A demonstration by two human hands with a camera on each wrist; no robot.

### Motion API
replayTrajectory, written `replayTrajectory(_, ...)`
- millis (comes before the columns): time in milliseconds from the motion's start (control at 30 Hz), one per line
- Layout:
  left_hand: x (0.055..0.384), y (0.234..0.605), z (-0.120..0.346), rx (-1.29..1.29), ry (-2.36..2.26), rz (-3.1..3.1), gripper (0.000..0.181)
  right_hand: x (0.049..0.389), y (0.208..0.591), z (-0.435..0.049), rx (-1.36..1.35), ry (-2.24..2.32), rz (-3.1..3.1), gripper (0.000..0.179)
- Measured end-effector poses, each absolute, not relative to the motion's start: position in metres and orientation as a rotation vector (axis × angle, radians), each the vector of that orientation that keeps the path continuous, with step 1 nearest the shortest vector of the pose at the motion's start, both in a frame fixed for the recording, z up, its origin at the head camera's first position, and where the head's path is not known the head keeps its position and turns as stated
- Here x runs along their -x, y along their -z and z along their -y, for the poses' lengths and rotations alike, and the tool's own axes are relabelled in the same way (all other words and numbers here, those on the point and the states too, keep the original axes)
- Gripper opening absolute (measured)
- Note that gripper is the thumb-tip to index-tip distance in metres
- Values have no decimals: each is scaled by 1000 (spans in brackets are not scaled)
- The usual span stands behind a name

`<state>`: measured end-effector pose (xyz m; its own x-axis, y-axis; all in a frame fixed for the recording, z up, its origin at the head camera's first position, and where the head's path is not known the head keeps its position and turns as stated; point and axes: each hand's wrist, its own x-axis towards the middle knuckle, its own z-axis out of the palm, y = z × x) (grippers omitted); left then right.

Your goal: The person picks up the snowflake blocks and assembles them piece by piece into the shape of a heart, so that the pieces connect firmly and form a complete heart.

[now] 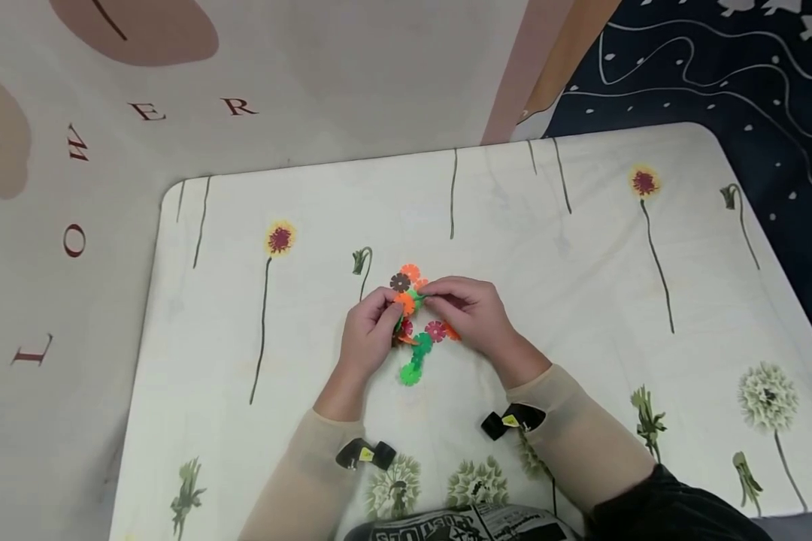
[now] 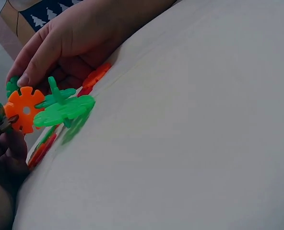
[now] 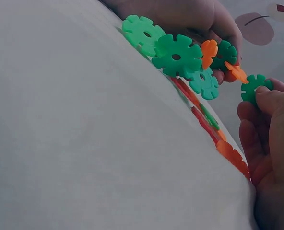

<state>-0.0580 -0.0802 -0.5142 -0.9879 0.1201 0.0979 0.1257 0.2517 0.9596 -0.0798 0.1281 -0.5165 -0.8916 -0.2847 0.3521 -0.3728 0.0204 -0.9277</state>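
My left hand (image 1: 368, 330) grips a small cluster of joined snowflake discs, flat plastic pieces with notched rims. An orange snowflake disc (image 1: 404, 303) faces up at its thumb. Opposite it, my right hand (image 1: 472, 314) pinches a green snowflake disc (image 3: 255, 89) between thumb and fingers, its edge right at an orange disc (image 3: 236, 72) of the cluster. Dark green (image 3: 176, 56) and light green discs (image 3: 141, 34), slotted together at angles, stick out from below the left hand. The left fingers hide part of the cluster.
Loose discs lie flat around the hands: a brown disc (image 1: 400, 282) and an orange disc (image 1: 410, 271) beyond them, a red disc (image 1: 436, 330) near the right palm. A flower-print cloth (image 1: 548, 300) covers the table, against a pale wall (image 1: 352, 83).
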Motion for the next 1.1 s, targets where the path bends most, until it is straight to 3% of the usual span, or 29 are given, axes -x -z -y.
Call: replayTrajectory(1100, 58, 514, 85, 235, 1986, 2401, 22, 78, 518, -126, -733, -2104, 2200, 23)
